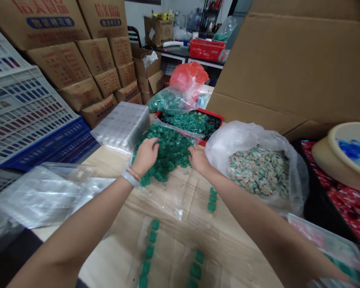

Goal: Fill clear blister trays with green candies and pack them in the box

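Observation:
A heap of small green translucent pieces (165, 158) lies on a clear plastic bag (175, 208) spread over the table. My left hand (145, 155) is at the heap's left side, its fingers curled in; what they hold, if anything, is hidden. At the heap's right edge my right hand (198, 159) is closed, thumb and fingers pinching the bag's film. Nearer me, green squares stand in rows on clear plastic sheets: a left row (150, 252), a right row (195, 271) and a short row (212, 200) beside my right forearm.
Behind the heap is a red-rimmed tray (219, 120) of green pieces. A translucent bag (297, 176) of small wrapped pieces stands right, near a cream tub (330, 160). Stacked clear trays (126, 120) and loose plastic sheets (45, 196) lie left. Cardboard boxes (60, 66) and crates (27, 100) rise beyond.

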A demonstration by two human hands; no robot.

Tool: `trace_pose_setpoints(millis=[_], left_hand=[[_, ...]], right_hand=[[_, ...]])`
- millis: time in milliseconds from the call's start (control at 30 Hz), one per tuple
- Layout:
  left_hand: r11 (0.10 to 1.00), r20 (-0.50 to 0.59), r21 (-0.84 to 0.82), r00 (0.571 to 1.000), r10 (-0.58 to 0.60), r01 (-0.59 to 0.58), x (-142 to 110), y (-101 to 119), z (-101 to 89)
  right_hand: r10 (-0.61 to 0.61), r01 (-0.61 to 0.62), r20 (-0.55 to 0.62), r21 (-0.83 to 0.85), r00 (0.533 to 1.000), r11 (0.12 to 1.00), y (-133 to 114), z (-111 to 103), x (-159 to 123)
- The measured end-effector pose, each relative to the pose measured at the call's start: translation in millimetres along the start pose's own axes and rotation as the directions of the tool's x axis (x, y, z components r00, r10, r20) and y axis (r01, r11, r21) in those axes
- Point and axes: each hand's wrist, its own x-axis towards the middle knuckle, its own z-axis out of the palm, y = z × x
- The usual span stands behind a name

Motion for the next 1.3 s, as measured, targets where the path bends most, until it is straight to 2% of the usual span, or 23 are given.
trace_pose_setpoints(millis=[67, 133, 167, 233, 300, 400, 433, 467, 500, 533, 600, 633, 700, 767, 833, 900, 933, 967, 1033, 1100, 1133, 1200, 1300], left_hand=[[0.923, 0.005, -0.303, 0.969, -0.248, 0.238, 16, -5, -13.6], [0.700, 0.159, -0.571, 0.894, -0.419, 0.430, 25, -8, -24.9], [0.561, 0.256, -0.668, 0.858, -0.445, 0.490, 27, -9, -29.3], [0.291, 0.432, -0.773, 0.804, -0.409, 0.564, 27, -10, -35.5], [0.083, 0.553, -0.790, 0.766, -0.327, 0.607, 26, -11, -38.8], [-0.060, 0.625, -0.773, 0.740, -0.249, 0.632, 23, -11, -39.2], [-0.069, 0.629, -0.771, 0.738, -0.245, 0.634, 22, -9, -38.0], [-0.060, 0.628, -0.770, 0.738, -0.247, 0.635, 21, -7, -35.9], [-0.035, 0.623, -0.770, 0.740, -0.255, 0.637, 19, -4, -32.7], [0.002, 0.613, -0.772, 0.745, -0.262, 0.636, 17, 1, -28.3], [0.112, 0.585, -0.768, 0.762, -0.277, 0.631, 13, 12, -16.2], [0.188, 0.568, -0.757, 0.773, -0.282, 0.625, 11, 18, -9.1], [0.414, 0.491, -0.704, 0.817, -0.303, 0.577, 8, 28, 4.5], [0.724, 0.303, -0.554, 0.909, -0.284, 0.411, 9, 32, 13.0], [0.941, 0.055, -0.294, 0.986, -0.157, 0.166, 12, 30, 13.7], [0.994, -0.098, -0.111, 0.995, -0.015, 0.005, 15, 27, 8.0], [0.994, -0.116, -0.110, 0.993, 0.005, -0.018, 15, 26, 4.2], [0.985, -0.093, -0.172, 0.995, -0.023, 0.006, 14, 27, 1.0], [0.889, 0.084, -0.421, 0.984, -0.157, 0.178, 4, 34, -1.3], [0.638, 0.357, -0.643, 0.903, -0.239, 0.423, -14, 48, 4.3], [0.492, 0.475, -0.697, 0.850, -0.227, 0.521, -25, 57, 9.8], [0.271, 0.606, -0.733, 0.780, -0.159, 0.624, -50, 77, 24.3], [0.138, 0.664, -0.729, 0.742, -0.096, 0.670, -85, 109, 48.4]], right_hand=[[-0.009, 0.009, -0.003, 0.015, 1.000, 1.000, 1, 0, 0], [-0.037, 0.036, 0.025, 0.028, 0.999, 0.999, 2, 1, 0], [-0.043, 0.042, 0.040, 0.037, 0.998, 0.998, 3, 1, -1], [-0.030, 0.027, 0.042, 0.057, 0.999, 0.998, 2, 1, -2], [-0.003, 0.002, 0.006, 0.088, 1.000, 0.996, 1, 0, 0], [0.058, -0.036, -0.098, 0.206, 0.993, 0.978, -3, -4, 4], [0.121, -0.075, -0.114, 0.345, 0.986, 0.935, -4, -7, 5], [0.198, -0.122, -0.087, 0.536, 0.976, 0.835, -7, -11, 6], [0.261, -0.172, -0.007, 0.736, 0.965, 0.655, -9, -15, 5], [0.283, -0.222, 0.109, 0.887, 0.953, 0.405, -13, -20, 4], [0.190, -0.309, 0.317, 0.948, 0.929, -0.073, -20, -29, 0], [0.125, -0.341, 0.375, 0.912, 0.919, -0.229, -24, -32, -3], [0.057, -0.382, 0.439, 0.833, 0.897, -0.400, -32, -35, -8], [0.059, -0.405, 0.479, 0.795, 0.876, -0.451, -39, -35, -10], [0.076, -0.422, 0.501, 0.792, 0.862, -0.442, -43, -32, -10], [0.076, -0.434, 0.509, 0.795, 0.858, -0.423, -45, -31, -9], [0.070, -0.435, 0.505, 0.798, 0.860, -0.418, -45, -32, -9], [0.064, -0.430, 0.496, 0.803, 0.866, -0.413, -46, -33, -11], [0.061, -0.401, 0.454, 0.835, 0.889, -0.376, -46, -36, -19], [0.095, -0.331, 0.366, 0.905, 0.926, -0.269, -44, -41, -36], [0.130, -0.283, 0.306, 0.943, 0.943, -0.174, -42, -43, -47], [0.235, -0.174, 0.144, 0.978, 0.961, 0.113, -36, -47, -76], [0.309, -0.058, -0.171, 0.787, 0.936, 0.614, -22, -55, -131]])
